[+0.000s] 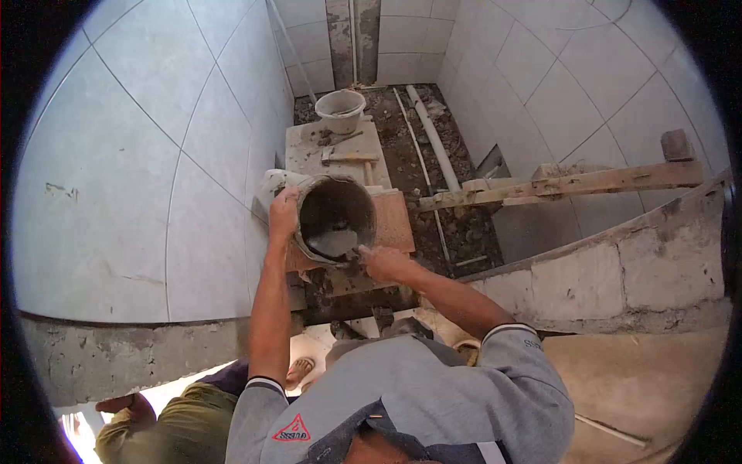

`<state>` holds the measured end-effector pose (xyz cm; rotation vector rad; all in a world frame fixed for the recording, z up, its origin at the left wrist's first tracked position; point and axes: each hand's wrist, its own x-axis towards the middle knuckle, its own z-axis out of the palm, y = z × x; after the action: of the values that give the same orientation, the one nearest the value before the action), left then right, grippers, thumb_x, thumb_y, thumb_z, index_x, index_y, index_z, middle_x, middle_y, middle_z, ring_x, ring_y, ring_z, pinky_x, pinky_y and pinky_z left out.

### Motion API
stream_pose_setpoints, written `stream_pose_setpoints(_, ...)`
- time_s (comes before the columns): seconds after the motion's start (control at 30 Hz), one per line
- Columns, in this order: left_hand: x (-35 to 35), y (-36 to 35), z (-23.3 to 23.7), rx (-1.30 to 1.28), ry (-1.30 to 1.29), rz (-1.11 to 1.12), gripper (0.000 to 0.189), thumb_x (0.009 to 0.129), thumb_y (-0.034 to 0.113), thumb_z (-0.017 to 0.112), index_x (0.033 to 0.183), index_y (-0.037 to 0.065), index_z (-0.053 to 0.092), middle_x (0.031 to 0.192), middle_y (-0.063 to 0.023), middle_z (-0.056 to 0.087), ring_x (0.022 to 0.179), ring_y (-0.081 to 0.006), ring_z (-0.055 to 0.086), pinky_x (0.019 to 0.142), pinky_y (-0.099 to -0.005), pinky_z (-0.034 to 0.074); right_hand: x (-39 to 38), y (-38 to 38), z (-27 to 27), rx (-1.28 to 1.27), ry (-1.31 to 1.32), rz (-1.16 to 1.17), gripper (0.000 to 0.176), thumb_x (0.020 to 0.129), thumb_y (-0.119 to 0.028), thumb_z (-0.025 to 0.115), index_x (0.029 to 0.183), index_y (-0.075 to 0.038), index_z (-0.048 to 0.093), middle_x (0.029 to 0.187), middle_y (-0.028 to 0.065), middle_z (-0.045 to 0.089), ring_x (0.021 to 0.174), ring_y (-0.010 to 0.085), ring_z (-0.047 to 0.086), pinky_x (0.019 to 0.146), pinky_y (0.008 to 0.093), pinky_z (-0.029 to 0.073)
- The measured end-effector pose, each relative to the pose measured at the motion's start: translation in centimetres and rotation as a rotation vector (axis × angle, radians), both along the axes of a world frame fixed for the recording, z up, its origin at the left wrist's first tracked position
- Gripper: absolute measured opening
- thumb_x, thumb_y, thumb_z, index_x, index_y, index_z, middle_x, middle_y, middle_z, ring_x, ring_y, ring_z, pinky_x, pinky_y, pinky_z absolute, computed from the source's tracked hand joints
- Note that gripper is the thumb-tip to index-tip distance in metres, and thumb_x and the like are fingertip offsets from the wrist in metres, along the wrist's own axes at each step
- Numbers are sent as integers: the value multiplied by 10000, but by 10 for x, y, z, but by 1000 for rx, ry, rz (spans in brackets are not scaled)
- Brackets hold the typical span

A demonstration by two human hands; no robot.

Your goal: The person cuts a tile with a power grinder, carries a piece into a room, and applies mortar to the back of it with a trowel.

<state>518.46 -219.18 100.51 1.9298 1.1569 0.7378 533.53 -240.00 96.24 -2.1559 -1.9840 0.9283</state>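
A mortar-stained bucket (338, 209) is tilted with its mouth toward me, a wet grey patch low inside it. My left hand (284, 213) is closed on the bucket's left rim. At the lower right of the mouth, my right hand (386, 264) has its fingers curled closed; what they hold, if anything, is hidden against the dark rim. Under and beside the bucket lies a reddish slab (394, 222). Just beyond it, a hammer (349, 156) rests on a dusty board (301, 147).
A whitish bucket (340, 110) stands farther back. A white pipe (433, 138) crosses the rubble floor at right. A wooden beam (572, 184) juts over a low block wall (580, 282). Tiled walls flank both sides. Another person's olive-clothed leg (174, 429) is at lower left.
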Motion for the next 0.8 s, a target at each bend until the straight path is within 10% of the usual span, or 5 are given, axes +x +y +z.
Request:
stream_pose_setpoints(0.13,-24,8,-23,-21,-123,80,379,921,288,464,1045,-44,597,916,-121,650,860,-185,581,803,-292,435,9,-10,16,-94,64,71,390,842,-129,481,1189,31,406,1015,289,570,939,414,576,727,492,460)
stream_pose_setpoints(0.3,-30,-7,-1,-139,-223,218,402,925,320,473,1046,-43,599,961,-97,646,897,-166,567,823,-283,421,16,-27,-15,124,539,-439,375,842,-213,568,1104,20,436,963,271,558,927,441,534,744,471,443)
stream_pose_setpoints(0.43,-39,9,-11,-349,-289,231,407,937,321,453,1085,-33,589,970,-99,633,885,-169,553,812,-298,421,2,-41,-110,551,157,-253,426,843,-212,572,1173,5,412,1017,267,523,944,438,514,779,463,428)
stream_pose_setpoints(0.8,-47,27,-33,-318,-381,332,425,941,327,439,1091,-44,581,983,-115,626,879,-174,549,797,-311,423,34,-126,-72,187,193,-469,410,849,-185,505,1194,22,427,1118,242,517,1023,383,524,846,415,434)
